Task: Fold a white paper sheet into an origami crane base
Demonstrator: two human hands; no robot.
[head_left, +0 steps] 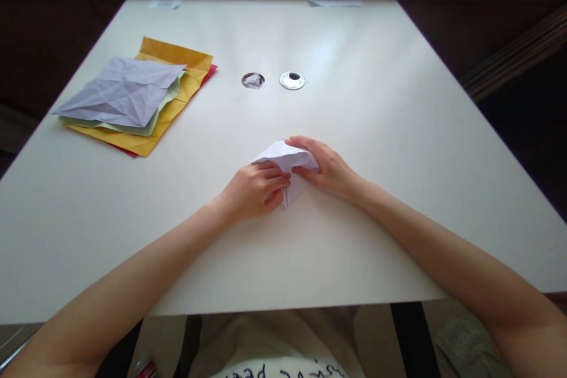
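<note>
A small folded sheet of white paper (287,156) is held between both hands over the middle of the table. Its creased layers come to a point toward me. My left hand (256,190) grips the left side, with fingers curled over the front flap. At the right side, my right hand (325,166) pinches the paper, index finger along the top edge and thumb on the near face. The paper's underside and part of its left corner are hidden by the hands.
On the left of the white table (376,248) lies a stack of creased sheets: pale lilac paper (128,85) on top, then green, yellow paper (177,50) and red. Beyond my hands are a round hole (253,81) and a metal-rimmed grommet (292,81).
</note>
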